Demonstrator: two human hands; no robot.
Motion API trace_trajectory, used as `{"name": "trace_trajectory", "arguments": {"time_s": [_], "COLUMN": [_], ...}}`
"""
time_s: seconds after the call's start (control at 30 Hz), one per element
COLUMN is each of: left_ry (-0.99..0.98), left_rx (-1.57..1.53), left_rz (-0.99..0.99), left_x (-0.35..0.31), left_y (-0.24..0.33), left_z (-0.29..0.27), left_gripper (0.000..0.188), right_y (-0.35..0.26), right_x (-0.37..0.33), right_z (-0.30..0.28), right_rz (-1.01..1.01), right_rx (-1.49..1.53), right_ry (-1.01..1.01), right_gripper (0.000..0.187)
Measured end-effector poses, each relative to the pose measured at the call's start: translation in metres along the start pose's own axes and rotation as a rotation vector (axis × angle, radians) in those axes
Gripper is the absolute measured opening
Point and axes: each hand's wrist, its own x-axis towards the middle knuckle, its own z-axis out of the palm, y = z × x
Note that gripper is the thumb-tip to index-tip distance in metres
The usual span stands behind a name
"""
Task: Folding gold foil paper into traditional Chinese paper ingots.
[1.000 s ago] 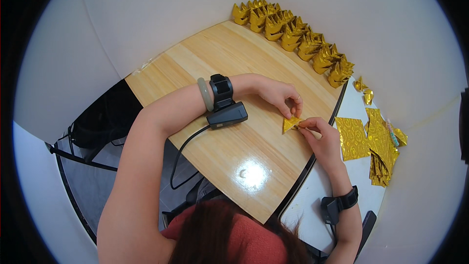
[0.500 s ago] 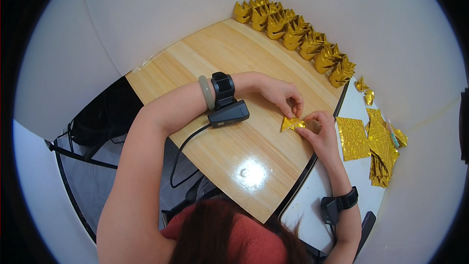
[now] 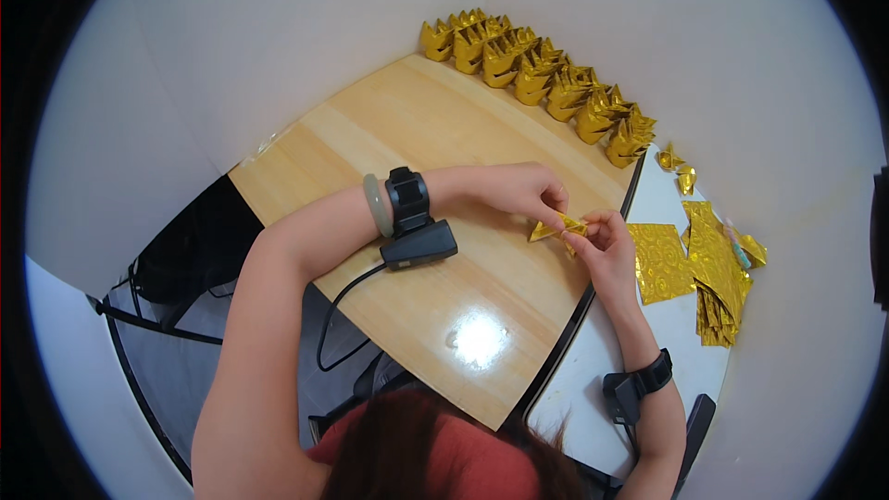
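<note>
A small piece of gold foil paper (image 3: 546, 227), folded to a pointed shape, is held between both hands over the right part of the wooden tabletop (image 3: 407, 120). My left hand (image 3: 526, 193) reaches across from the left and pinches the paper's upper side with thumb and curled fingers. From the right, my right hand (image 3: 607, 243) grips its other end between thumb and fingers. Part of the paper is hidden behind the fingertips.
Rows of folded gold paper pieces (image 3: 535, 74) stand along the far right edge. On the white table (image 3: 593, 398) lie a gold sheet (image 3: 662, 262), a stack of gold paper (image 3: 718, 282), small folded pieces (image 3: 685, 180) and a pen-like stick (image 3: 738, 245). A black cable (image 3: 338, 310) hangs from my left wrist device.
The folded paper has been tilted and raised between the fingers, and both hands have closed in on it. The whole view has shifted slightly.
</note>
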Motion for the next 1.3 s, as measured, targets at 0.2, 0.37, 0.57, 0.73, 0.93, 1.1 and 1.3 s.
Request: {"name": "trace_trajectory", "arguments": {"time_s": [0.2,0.37,0.57,0.73,0.93,1.1,1.3], "left_ry": [0.224,0.263,0.294,0.306,0.371,0.385,0.657], "left_rx": [-0.1,-0.344,-0.495,-0.515,-0.521,-0.454,0.045], "left_rz": [-0.022,0.038,0.003,0.034,0.063,0.032,0.198], "left_x": [0.002,0.006,0.009,0.009,0.01,0.008,0.01], "left_y": [0.017,0.014,0.015,0.014,0.01,0.013,0.011], "left_z": [0.013,0.024,0.024,0.023,0.019,0.021,0.024], "left_gripper": [0.015,0.015,0.016,0.017,0.017,0.017,0.014], "right_y": [-0.003,-0.006,-0.008,-0.006,-0.003,-0.016,-0.004], "right_x": [0.001,-0.001,-0.002,-0.002,-0.003,-0.003,-0.002], "right_z": [-0.003,-0.006,-0.008,-0.008,-0.01,-0.005,-0.008], "right_rz": [0.014,0.046,0.07,0.046,0.023,0.045,0.058], "right_rx": [0.32,0.338,0.32,0.339,0.298,0.299,0.315], "right_ry": [0.047,0.092,0.096,0.085,0.046,0.112,0.077], "right_gripper": [0.014,0.018,0.019,0.02,0.021,0.022,0.021]}}
